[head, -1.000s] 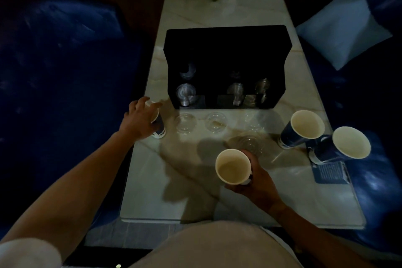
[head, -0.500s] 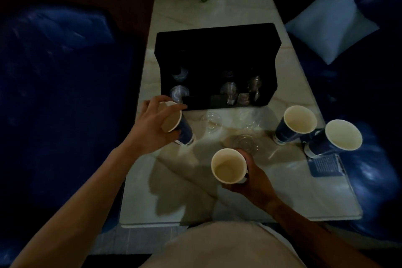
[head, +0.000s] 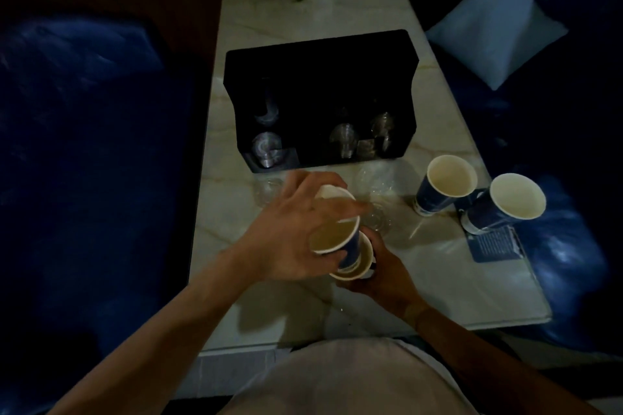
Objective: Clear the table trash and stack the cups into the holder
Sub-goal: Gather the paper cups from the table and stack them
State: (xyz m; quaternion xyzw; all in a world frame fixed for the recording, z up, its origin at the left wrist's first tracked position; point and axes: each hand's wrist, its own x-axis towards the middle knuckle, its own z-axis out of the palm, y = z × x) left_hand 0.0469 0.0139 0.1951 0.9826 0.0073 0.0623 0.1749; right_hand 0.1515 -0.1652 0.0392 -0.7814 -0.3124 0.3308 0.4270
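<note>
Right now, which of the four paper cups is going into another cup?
The cup in the left hand: that upper cup is tilted with its base entering the cup held by the right hand. The two cups at right stand untouched on the table.

The left hand point(head: 286, 239) lowers a paper cup point(head: 333, 229) into the right hand's point(head: 387, 274) cup point(head: 365, 261).

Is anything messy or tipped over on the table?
No spill shows. The rightmost blue cup looks tilted, part-resting on a blue card. Clear lids lie loose before the black holder.
</note>
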